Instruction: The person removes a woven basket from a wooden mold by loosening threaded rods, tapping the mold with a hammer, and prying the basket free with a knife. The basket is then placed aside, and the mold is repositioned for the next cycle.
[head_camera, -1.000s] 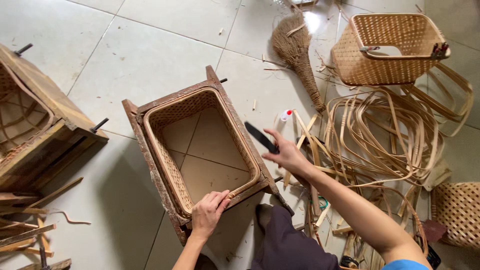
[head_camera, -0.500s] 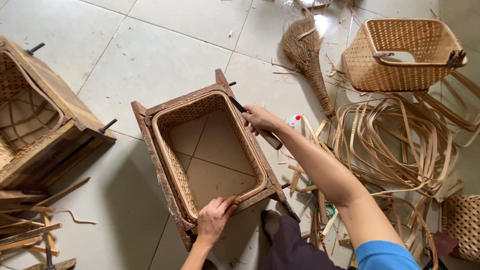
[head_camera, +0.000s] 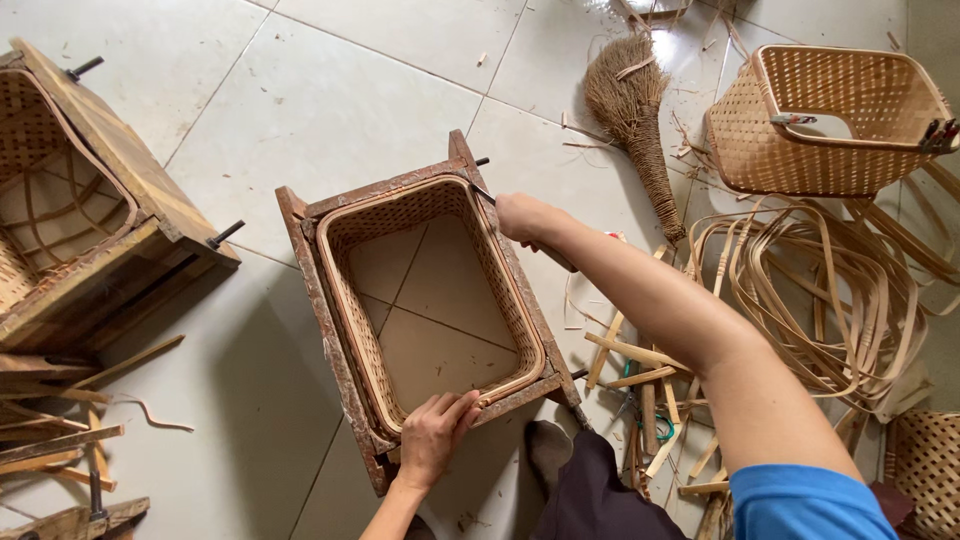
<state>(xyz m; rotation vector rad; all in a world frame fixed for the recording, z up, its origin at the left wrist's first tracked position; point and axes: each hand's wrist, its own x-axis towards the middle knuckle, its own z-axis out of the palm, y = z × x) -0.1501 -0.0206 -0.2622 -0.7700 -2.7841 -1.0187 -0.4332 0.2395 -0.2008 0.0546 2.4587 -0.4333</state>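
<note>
While left hand (head_camera: 432, 440) fingers pinch basket rim (head_camera: 500, 390), right hand (head_camera: 525, 218) grips knife (head_camera: 556, 258) at far edge.

You wore the only camera on your head, and it looked almost straight down at the tiled floor (head_camera: 300, 110) from above your arms. It sat close enough that your left hand (head_camera: 437, 437) and right hand (head_camera: 522, 218) filled the lower middle, with your right forearm running out of the bottom right corner. The wooden frame mould (head_camera: 310, 290) lay near the centre. The view reached far enough to catch a second mould (head_camera: 120, 190) at the left edge and a woven basket (head_camera: 830, 125) at the top right. No second view overlapped it.
</note>
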